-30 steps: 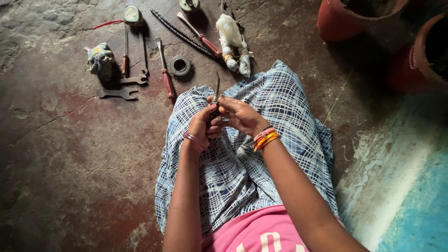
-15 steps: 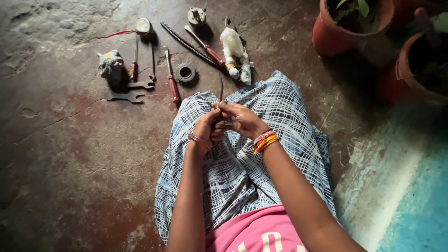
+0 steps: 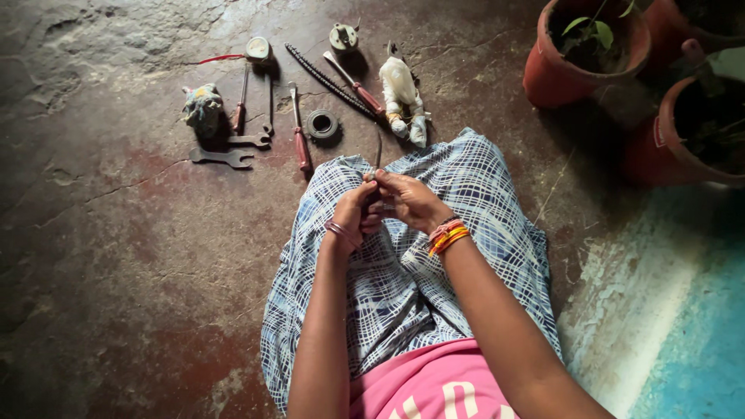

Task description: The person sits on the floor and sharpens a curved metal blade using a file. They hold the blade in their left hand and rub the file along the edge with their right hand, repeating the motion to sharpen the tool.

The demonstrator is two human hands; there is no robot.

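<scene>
Thin dark rod (image 3: 378, 151), standing upright over your lap, is pinched at its lower end between both your hands, as it was half a second ago. Your left hand (image 3: 353, 211) curls its fingers shut round the base; your right hand (image 3: 407, 200) closes over it from the right, fingers pressed together. Only the view has drifted: the grip has not shifted. Beyond your knees, far left, lie a wrench (image 3: 221, 157) and red-handled screwdriver (image 3: 299, 140), untouched.

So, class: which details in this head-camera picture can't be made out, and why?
- The thin dark tool: its lower end is hidden inside the left hand and right hand.
- Right-hand flower pot: cut off by the frame edge.
- The small round part: too small to identify.
</scene>
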